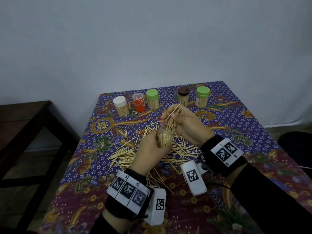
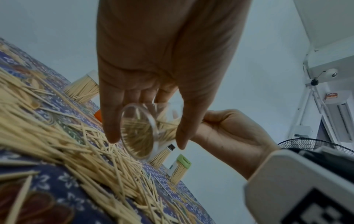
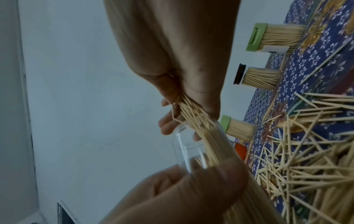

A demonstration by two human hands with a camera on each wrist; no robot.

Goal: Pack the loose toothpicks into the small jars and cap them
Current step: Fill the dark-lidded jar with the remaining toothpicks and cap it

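Toothpicks (image 1: 148, 157) litter the table's (image 1: 253, 119) middle; above them your left hand (image 1: 150, 152) grips a clear jar (image 1: 164, 138), your right hand (image 1: 184, 124) pinches a bundle (image 1: 170, 123), seemingly in its mouth; five capped jars (image 1: 152, 99) line the far edge.

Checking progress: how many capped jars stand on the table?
5, in a row at the table's far edge: white-capped jar, orange jar, green-capped jar, brown-capped jar, second green-capped jar. None looks hidden.
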